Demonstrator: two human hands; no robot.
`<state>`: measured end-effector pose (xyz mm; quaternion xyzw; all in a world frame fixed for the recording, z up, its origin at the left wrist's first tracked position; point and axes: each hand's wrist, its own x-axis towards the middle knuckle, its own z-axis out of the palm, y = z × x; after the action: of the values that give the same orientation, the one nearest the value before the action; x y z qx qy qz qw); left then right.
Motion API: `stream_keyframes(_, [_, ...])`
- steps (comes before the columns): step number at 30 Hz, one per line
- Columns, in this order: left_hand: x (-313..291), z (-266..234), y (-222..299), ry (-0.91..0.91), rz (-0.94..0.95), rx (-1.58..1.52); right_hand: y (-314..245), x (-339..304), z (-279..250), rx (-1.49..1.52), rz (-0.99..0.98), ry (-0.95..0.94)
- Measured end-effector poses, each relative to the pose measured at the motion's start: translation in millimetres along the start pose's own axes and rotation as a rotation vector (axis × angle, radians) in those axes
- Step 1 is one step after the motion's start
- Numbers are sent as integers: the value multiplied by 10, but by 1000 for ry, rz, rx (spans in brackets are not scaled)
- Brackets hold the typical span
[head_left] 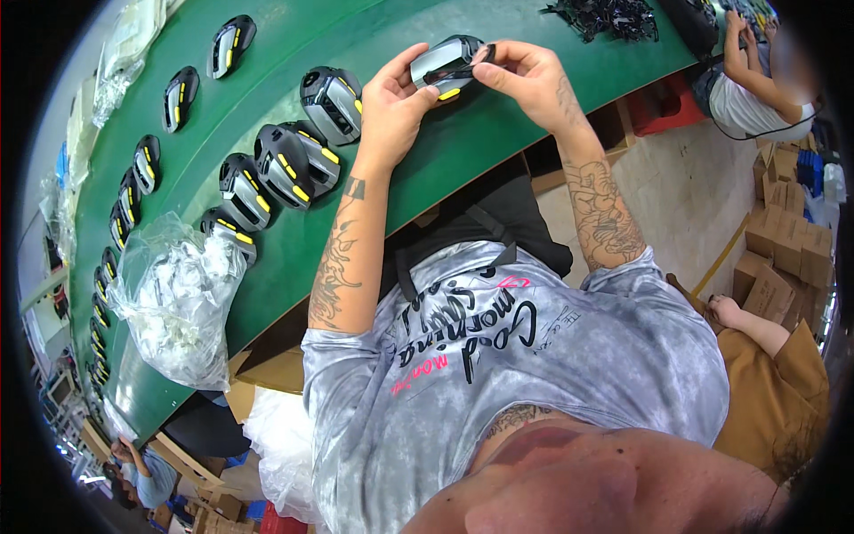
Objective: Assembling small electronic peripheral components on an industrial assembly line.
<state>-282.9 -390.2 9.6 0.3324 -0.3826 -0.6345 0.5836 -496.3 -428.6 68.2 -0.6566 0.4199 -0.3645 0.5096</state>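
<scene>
My left hand [394, 114] grips a grey and black plastic housing [442, 64] with yellow strips, tilted just above the green table. At its right end, my right hand [531, 82] pinches a small black part [485, 57] between thumb and fingers. That part touches or nearly touches the housing; I cannot tell how it sits there. Left of my left hand stands a similar housing [333, 105]. More of them cluster beside it, among them a black-topped housing [283, 165] and a grey one [245, 192].
A heap of small black parts [614, 18] lies at the table's far right. Similar housings [181, 98] line the far side of the green table [294, 49]. A clear plastic bag [178, 307] hangs over the near left edge. Other people [756, 93] are at the right.
</scene>
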Motion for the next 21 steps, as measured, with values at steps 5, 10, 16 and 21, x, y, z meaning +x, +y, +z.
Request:
stream_keyframes(5, [-73, 25, 42, -5, -34, 2, -139, 1, 46, -398, 38, 54])
stream_keyframes(10, [-142, 34, 68, 10, -45, 21, -354, -33, 101, -544, 10, 10])
stream_keyframes(16, [-124, 63, 105, -56, 50, -159, -176, -151, 44, -534, -253, 85])
stream_keyframes(21, [-160, 42, 172, -123, 24, -238, -119, -243, 9, -263, -312, 45])
